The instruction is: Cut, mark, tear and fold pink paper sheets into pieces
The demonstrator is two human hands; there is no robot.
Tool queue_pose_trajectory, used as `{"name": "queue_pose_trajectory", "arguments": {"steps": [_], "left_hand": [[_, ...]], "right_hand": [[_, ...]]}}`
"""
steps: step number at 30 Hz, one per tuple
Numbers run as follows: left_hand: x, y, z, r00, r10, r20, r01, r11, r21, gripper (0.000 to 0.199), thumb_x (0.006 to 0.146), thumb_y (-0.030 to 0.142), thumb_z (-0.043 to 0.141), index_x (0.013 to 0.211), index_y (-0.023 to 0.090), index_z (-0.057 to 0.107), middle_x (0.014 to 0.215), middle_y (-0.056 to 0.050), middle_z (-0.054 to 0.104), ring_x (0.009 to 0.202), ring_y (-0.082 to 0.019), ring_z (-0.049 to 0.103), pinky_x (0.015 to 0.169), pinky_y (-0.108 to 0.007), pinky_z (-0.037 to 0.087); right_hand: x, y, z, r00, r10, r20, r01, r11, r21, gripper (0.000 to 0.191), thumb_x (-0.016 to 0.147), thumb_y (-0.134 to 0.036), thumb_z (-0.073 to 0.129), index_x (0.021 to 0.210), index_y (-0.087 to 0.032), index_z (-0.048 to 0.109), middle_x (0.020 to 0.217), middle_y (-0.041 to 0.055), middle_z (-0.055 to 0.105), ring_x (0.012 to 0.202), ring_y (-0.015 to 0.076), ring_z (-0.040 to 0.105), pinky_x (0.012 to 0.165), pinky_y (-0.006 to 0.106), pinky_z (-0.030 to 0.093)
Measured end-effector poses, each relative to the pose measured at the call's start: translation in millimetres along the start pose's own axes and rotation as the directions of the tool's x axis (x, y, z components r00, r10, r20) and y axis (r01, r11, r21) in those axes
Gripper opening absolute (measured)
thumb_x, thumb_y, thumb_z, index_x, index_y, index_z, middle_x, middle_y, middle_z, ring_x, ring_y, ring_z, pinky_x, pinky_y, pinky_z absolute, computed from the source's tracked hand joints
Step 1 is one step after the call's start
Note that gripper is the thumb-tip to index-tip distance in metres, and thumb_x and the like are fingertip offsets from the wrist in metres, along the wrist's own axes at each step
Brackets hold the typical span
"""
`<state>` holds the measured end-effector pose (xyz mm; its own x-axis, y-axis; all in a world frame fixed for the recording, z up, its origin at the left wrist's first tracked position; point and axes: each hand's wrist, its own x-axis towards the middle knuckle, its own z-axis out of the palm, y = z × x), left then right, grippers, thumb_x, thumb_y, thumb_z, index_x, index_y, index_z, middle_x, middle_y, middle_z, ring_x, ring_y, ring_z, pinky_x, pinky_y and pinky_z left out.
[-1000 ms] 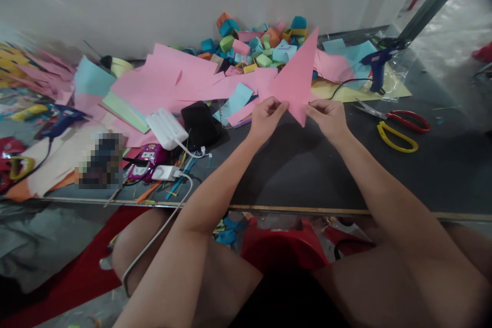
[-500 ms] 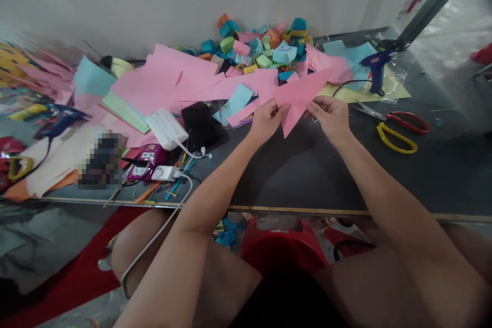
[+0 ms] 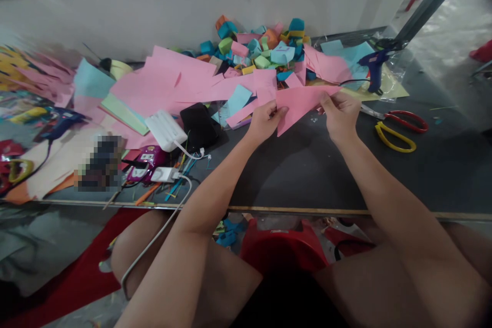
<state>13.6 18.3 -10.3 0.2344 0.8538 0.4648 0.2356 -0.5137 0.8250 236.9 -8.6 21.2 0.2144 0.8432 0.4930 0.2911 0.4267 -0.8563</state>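
Observation:
A pink sheet of paper point(image 3: 298, 105), roughly triangular, is held up above the dark table point(image 3: 292, 174) between my hands. My left hand point(image 3: 265, 120) pinches its left side, thumb on the face toward me. At the upper right tip, my right hand point(image 3: 343, 114) grips the paper between thumb and fingers. Behind the sheet lie more pink paper pieces point(image 3: 265, 84). To the right of my right hand rest scissors point(image 3: 406, 122) with one red and one yellow handle. Parts of my fingers are hidden behind the paper.
Small folded paper pieces point(image 3: 263, 61) in several colours are heaped by the wall. A blue glue gun point(image 3: 374, 69) lies at the back right, another glue gun point(image 3: 63, 120) at the left. A white power bank point(image 3: 166, 130), a black pouch point(image 3: 200, 125) and a white cable point(image 3: 154, 241) are left of me.
My right hand has moved right and its grip is now at the paper's right tip. The tip has come down, so the top edge is nearly level. My left hand keeps its hold.

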Motion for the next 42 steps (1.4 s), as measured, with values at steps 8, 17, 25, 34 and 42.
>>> {"name": "queue_pose_trajectory", "arguments": {"steps": [8,17,25,34,42], "left_hand": [[-0.1,8.2,-2.2,0.992,0.022,-0.123,-0.016,0.999,0.05,0.039,0.098,0.057,0.067,0.082,0.021,0.068,0.072,0.0,0.062,0.07,-0.015,0.057,0.068,-0.028,0.046],[0.1,11.9,-13.8,0.938,0.343,0.038,-0.338,0.889,0.308,0.039,0.106,0.061,0.053,0.109,0.03,0.078,0.126,-0.009,0.078,0.13,-0.026,0.067,0.111,-0.044,0.048],[-5.7,17.8,-15.2,0.961,0.275,0.015,-0.26,0.889,0.375,0.035,0.104,0.056,0.055,0.117,0.033,0.078,0.135,-0.009,0.076,0.139,-0.03,0.063,0.114,-0.047,0.046],[-7.8,27.2,-8.7,0.947,0.251,-0.202,-0.162,0.913,0.374,0.044,0.098,0.061,0.059,0.123,0.027,0.072,0.14,-0.013,0.07,0.145,-0.033,0.053,0.126,-0.051,0.033],[-3.7,19.9,2.2,0.995,0.074,-0.063,-0.062,0.981,0.185,0.041,0.095,0.055,0.069,0.071,0.022,0.067,0.071,-0.003,0.066,0.073,-0.019,0.061,0.077,-0.034,0.049]], "right_hand": [[-0.6,-4.8,-0.4,0.997,0.07,0.021,-0.071,0.996,0.059,0.062,0.077,-0.087,0.071,0.089,-0.027,0.078,0.078,0.009,0.076,0.083,0.0281,0.076,0.064,0.04,0.058],[9.6,16.8,1.5,0.891,0.407,0.201,-0.448,0.858,0.25,0.074,0.083,-0.091,0.055,0.105,-0.023,0.074,0.109,0.0142,0.081,0.099,0.032,0.078,0.069,0.043,0.066],[5.7,16.5,3.3,0.937,0.321,0.137,-0.347,0.899,0.266,0.069,0.074,-0.065,0.084,0.13,-0.03,0.066,0.125,0.0101,0.078,0.109,0.0312,0.077,0.087,0.049,0.067],[0.9,11.0,8.3,0.946,0.24,0.217,-0.294,0.918,0.267,0.093,0.067,-0.065,0.092,0.148,-0.035,0.059,0.116,0.0092,0.082,0.1,0.0287,0.078,0.082,0.046,0.065],[-5.3,-3.5,11.8,0.926,0.252,0.282,-0.315,0.926,0.207,0.075,0.06,-0.063,0.096,0.122,-0.026,0.075,0.094,0.0076,0.083,0.082,0.0238,0.074,0.076,0.042,0.064]]}}
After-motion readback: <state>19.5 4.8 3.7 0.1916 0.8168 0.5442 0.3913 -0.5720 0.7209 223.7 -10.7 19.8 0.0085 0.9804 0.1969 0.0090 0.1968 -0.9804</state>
